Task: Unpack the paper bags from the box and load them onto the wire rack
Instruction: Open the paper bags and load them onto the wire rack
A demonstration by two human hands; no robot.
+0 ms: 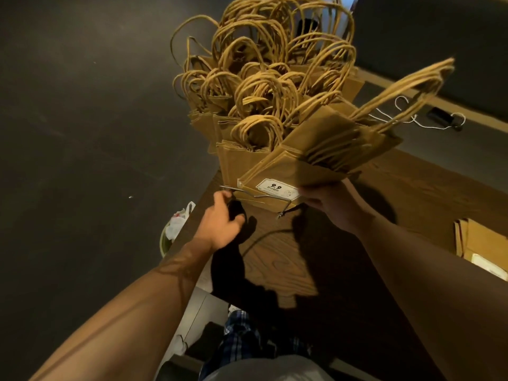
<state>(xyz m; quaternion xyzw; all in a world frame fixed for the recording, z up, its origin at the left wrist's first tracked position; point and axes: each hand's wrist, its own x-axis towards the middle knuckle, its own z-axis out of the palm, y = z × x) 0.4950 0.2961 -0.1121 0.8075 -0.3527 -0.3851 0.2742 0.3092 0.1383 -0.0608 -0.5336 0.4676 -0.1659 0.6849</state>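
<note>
At centre right of the frame, the fingers of the right hand (327,204) are curled under the bottom edge of a flat bundle of paper bags (324,149), which is pinched there between fingers and thumb. At centre left, the fingers of the left hand (222,224) are bent around the near left corner of the wire rack (258,195); whether the wire is gripped or only touched cannot be told.

The loading step is judged to be in hand: the bundle is held tilted over the near end of the rack, in front of the bags already standing there. Its long axis is laid from lower left to upper right, with the handles (406,94) pointed at the upper right. The next move would call for the bundle to be swung upright, handles up, and lowered behind the front wire, the rack being steadied on the tabletop (343,257). A cardboard box (483,246) is seen at the right edge.
</note>
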